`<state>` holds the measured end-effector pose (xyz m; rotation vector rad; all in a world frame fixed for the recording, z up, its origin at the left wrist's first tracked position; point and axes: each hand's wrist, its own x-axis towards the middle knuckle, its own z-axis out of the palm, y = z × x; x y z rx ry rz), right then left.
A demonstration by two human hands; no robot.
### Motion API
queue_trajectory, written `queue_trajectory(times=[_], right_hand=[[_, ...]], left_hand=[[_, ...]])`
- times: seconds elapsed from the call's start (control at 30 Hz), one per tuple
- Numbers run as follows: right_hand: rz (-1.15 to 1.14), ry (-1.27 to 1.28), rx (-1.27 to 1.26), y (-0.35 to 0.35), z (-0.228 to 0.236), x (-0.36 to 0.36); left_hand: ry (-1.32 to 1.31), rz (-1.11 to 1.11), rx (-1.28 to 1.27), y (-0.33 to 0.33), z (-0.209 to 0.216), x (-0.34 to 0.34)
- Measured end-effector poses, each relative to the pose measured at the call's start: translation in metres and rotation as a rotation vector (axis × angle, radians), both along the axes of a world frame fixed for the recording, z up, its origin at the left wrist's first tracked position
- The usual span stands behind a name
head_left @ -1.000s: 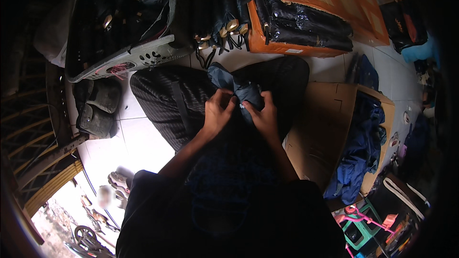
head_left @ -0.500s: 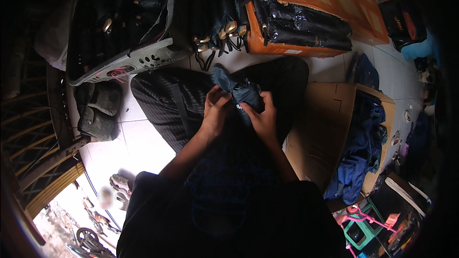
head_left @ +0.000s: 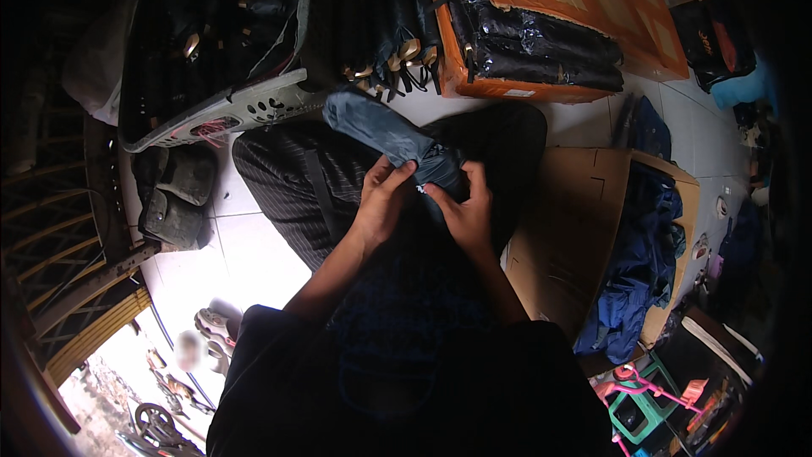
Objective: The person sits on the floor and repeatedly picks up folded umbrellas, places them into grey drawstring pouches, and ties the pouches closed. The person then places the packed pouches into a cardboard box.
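Between my hands, above my lap, is a dark blue-grey fabric sleeve (head_left: 372, 123). It is long and narrow, with its far part stretched toward the upper left and a bunched, gathered part near my fingers. My left hand (head_left: 382, 195) pinches it with thumb and fingers at the gathered spot. On the other side my right hand (head_left: 463, 203) grips the nearer part, the thumb pressed on a small white print. The sleeve's lower end is lost against my dark clothing, so I cannot tell what, if anything, is inside.
A grey perforated basket (head_left: 245, 110) of dark folded umbrellas stands at the far left. More umbrellas (head_left: 393, 42) with wooden-coloured handles lie beside an orange carton (head_left: 524, 91) of black wrapped bundles. At my right, a brown box (head_left: 562, 228) holds blue fabric (head_left: 630, 262). Dark pouches (head_left: 178, 203) sit left.
The sleeve's far part has extended from a short folded flap to a long tube reaching up and left. Both hands keep nearly the same place and grip.
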<state>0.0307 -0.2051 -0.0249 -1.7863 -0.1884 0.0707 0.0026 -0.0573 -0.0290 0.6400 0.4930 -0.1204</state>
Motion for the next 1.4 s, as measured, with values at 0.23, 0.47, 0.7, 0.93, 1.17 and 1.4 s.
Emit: queue_trajectory(times=[0.23, 0.47, 0.7, 0.93, 1.17, 1.4], right_hand=[[0.071, -0.054, -0.022, -0.001, 0.006, 0.0], [-0.009, -0.059, 0.075, 0.005, 0.013, 0.003], [0.023, -0.114, 0.003, 0.007, 0.025, 0.0], [-0.024, -0.082, 0.088, 0.008, 0.019, -0.005], [-0.018, 0.039, 0.111, 0.011, 0.017, -0.016], [0.03, 0.02, -0.147, 0.009, 0.018, -0.02]], left_hand=[[-0.189, -0.092, 0.032, 0.001, 0.005, 0.003], [-0.214, -0.037, 0.165, -0.007, 0.018, 0.001], [-0.204, 0.078, 0.239, -0.009, 0.019, 0.004], [-0.196, -0.017, 0.234, -0.01, 0.025, 0.005], [-0.146, -0.072, 0.358, -0.015, 0.019, -0.002], [0.112, -0.011, 0.24, -0.009, 0.0, -0.025]])
